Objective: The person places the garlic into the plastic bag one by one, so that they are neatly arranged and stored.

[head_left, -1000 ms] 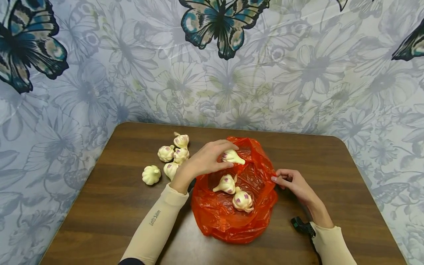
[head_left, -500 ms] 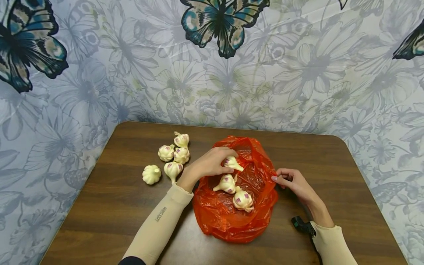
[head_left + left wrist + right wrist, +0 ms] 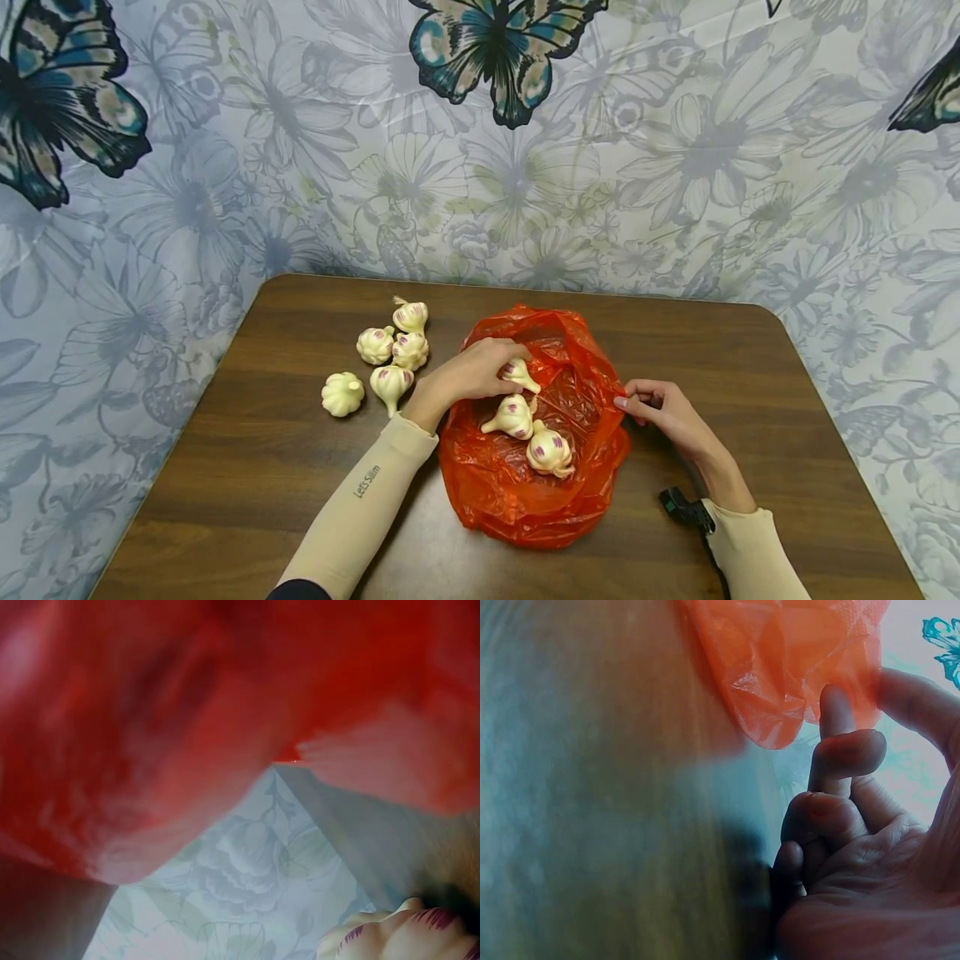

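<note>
A red plastic bag (image 3: 525, 508) lies spread open on the table, its mouth facing up. Inside it are two garlic bulbs (image 3: 550, 451), white with purple marks. My left hand (image 3: 476, 369) reaches over the bag's left rim and holds another garlic bulb (image 3: 519, 374) between fingers and thumb, low in the bag just behind those two. At the right rim, my right hand (image 3: 667, 412) pinches the bag's edge; the right wrist view shows the orange-looking plastic (image 3: 780, 667) at the fingertips. Blurred red plastic (image 3: 150, 735) fills most of the left wrist view.
Several garlic bulbs (image 3: 392, 385) sit in a loose group on the table left of the bag, one (image 3: 342, 394) a little apart. The wooden table (image 3: 225, 467) ends at a wall covering (image 3: 480, 225) with flowers and butterflies. A black wrist camera (image 3: 684, 510) is on the right wrist.
My left hand has moved down into the bag with the garlic bulb, closer to the two bulbs lying there. The right hand stays at the rim.
</note>
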`<act>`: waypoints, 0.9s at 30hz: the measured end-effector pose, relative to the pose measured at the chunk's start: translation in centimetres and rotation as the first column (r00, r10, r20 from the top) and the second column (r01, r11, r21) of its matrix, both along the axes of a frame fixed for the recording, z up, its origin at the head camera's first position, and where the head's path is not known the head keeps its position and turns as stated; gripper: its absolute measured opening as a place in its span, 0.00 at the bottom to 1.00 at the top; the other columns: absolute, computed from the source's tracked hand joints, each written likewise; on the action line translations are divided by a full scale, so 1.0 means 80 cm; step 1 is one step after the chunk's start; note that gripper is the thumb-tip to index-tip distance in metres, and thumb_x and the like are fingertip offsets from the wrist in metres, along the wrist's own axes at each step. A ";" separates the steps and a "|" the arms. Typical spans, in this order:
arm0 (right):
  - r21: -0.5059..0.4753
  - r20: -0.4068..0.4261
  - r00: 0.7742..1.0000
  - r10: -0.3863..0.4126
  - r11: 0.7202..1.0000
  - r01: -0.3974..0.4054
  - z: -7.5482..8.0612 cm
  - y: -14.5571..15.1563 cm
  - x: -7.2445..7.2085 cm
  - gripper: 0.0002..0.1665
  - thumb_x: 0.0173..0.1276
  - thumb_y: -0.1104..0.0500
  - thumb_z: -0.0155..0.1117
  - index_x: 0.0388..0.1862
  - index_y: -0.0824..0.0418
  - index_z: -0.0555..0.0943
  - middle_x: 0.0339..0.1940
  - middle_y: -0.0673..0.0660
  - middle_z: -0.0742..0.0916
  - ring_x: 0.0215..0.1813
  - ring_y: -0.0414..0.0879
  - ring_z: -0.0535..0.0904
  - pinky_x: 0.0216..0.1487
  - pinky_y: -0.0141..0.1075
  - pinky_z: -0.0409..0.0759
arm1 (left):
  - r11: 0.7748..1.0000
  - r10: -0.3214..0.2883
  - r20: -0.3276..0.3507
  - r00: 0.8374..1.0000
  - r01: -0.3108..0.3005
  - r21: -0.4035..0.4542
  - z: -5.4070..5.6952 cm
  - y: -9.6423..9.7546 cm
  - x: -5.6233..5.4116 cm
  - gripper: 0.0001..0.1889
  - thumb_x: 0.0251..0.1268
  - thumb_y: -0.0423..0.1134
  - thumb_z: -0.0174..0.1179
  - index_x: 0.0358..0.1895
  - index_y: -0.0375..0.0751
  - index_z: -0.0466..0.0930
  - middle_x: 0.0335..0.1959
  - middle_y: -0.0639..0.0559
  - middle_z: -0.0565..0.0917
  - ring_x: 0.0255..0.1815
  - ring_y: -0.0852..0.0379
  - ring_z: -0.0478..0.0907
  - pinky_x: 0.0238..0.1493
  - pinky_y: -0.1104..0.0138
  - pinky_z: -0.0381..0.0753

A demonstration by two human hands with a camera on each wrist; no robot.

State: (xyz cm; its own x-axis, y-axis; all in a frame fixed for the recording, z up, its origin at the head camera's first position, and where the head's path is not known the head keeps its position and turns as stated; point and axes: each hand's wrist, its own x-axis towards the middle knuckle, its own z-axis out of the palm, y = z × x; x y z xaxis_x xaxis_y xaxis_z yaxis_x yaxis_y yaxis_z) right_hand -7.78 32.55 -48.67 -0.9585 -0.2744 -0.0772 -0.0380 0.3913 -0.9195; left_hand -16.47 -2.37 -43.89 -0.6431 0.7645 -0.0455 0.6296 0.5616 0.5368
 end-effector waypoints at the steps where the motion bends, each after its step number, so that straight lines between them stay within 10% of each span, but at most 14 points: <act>1: 0.000 0.003 1.000 -0.003 1.000 0.003 0.000 0.000 0.000 0.09 0.79 0.58 0.65 0.39 0.63 0.83 0.24 0.52 0.78 0.27 0.55 0.70 0.26 0.40 0.66 | 1.000 -0.001 0.003 1.000 0.001 0.002 0.000 0.000 0.000 0.24 0.71 0.41 0.71 0.67 0.41 0.81 0.63 0.46 0.84 0.66 0.49 0.80 0.69 0.55 0.77; 27: -0.016 -0.004 1.000 -0.001 1.000 0.001 0.002 -0.007 0.010 0.10 0.80 0.59 0.63 0.40 0.65 0.82 0.24 0.51 0.77 0.27 0.52 0.70 0.28 0.41 0.65 | 0.994 -0.036 -0.032 0.999 0.039 0.098 0.015 -0.008 0.007 0.17 0.76 0.40 0.65 0.62 0.40 0.84 0.61 0.49 0.84 0.55 0.53 0.82 0.60 0.58 0.81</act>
State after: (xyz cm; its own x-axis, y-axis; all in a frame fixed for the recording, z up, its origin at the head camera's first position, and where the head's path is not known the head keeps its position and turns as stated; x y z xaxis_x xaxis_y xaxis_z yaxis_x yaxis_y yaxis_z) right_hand -6.95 31.96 -48.54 -0.9591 -0.2746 -0.0693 -0.0411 0.3769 -0.9254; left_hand -15.88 -3.03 -42.69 -0.6140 0.7876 0.0508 0.6660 0.4825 0.5689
